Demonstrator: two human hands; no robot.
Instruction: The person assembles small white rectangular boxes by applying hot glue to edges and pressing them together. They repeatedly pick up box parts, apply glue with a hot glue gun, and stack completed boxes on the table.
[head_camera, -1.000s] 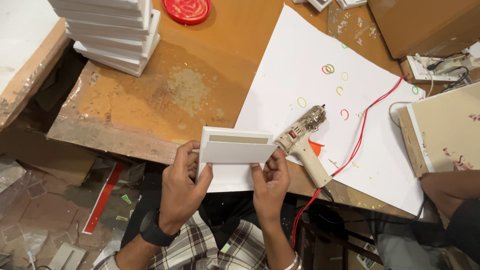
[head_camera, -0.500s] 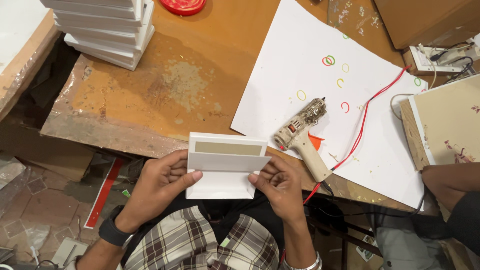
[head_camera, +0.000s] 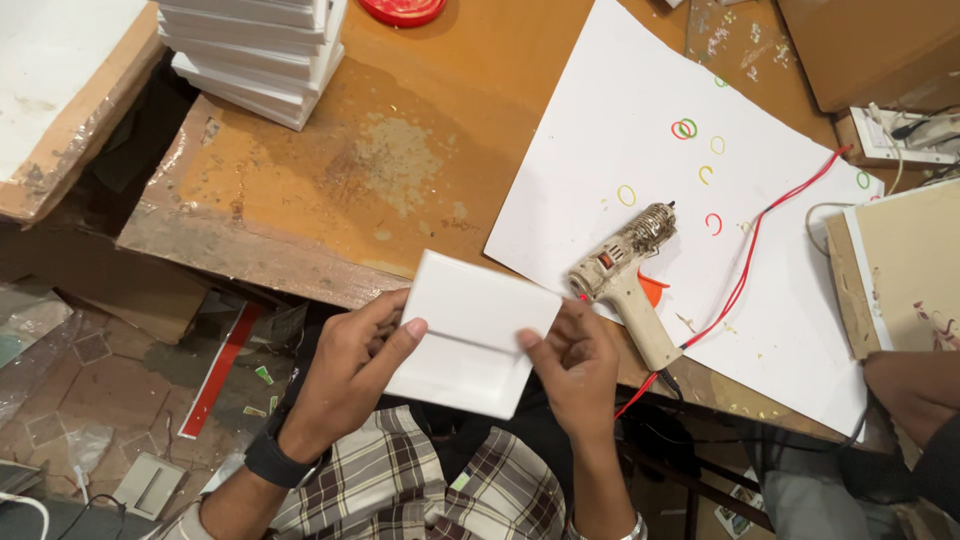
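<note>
both hands are clamped on a white box (head_camera: 468, 335) held above the lap, just off the table's (head_camera: 300, 190) near edge. the left hand (head_camera: 345, 375) pinches its left end, the right hand (head_camera: 575, 365) its right end, so its long side runs between them. beyond the right hand, a glue gun (head_camera: 625, 280) lies on white paper (head_camera: 640, 100); farther left, a stack of white boxes (head_camera: 255, 45).

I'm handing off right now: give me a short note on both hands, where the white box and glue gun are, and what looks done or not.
Left hand and right hand both grip the white box at the table edge, flat side up.
Glue gun lies untouched on the white paper sheet, its red cord trailing right.
Stack of white boxes sits at far left.
Done or left: cannot tell; no glue visible on the box.
</note>
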